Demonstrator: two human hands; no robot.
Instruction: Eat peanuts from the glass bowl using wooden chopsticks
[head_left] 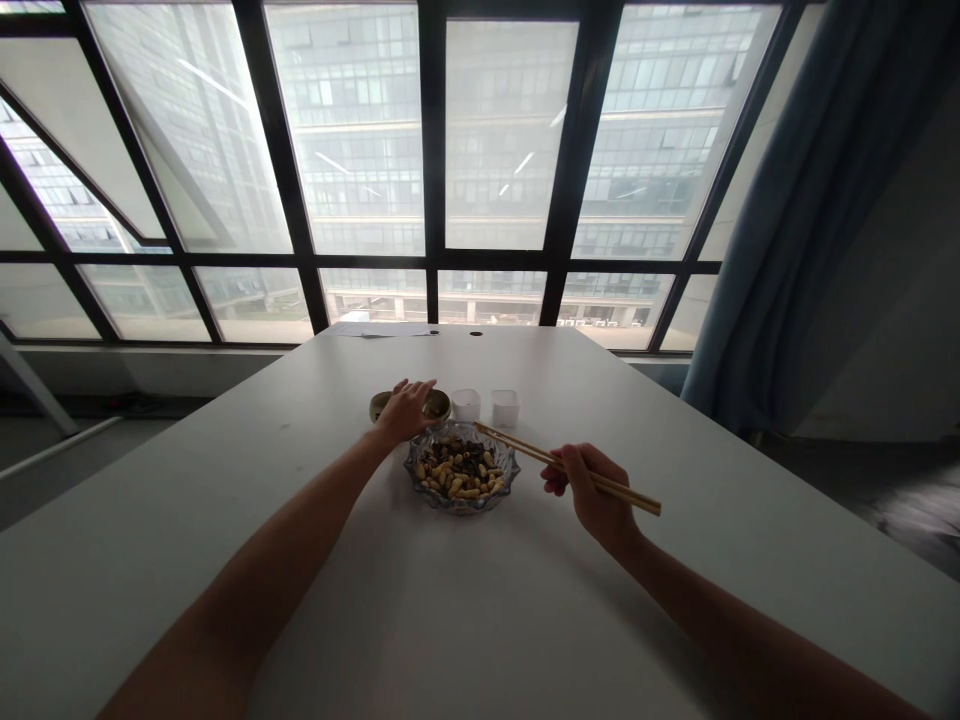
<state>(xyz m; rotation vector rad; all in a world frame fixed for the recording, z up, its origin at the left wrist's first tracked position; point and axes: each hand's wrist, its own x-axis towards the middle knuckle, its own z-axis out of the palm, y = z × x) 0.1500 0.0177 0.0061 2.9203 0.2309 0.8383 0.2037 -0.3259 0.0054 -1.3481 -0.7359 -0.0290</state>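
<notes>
My right hand (596,490) grips a pair of wooden chopsticks (521,445), their tips over the far right rim of a scalloped clear glass bowl (512,482). Peanuts in their shells (466,491) and a heap of dark seeds or similar bits (472,456) lie in that bowl. Beyond its left side, my left hand (403,410) has its fingers and thumb around a small brownish bowl (438,406), which has a little something inside. Another small brownish bowl (378,405) stands left of it, partly hidden by my left hand.
Two small white containers (466,404) stand side by side behind the glass bowl. The white table (480,620) runs toward large windows (360,130). Papers (382,329) lie at its far edge, near dark round holes (476,333). A blue curtain (772,250) hangs at the right.
</notes>
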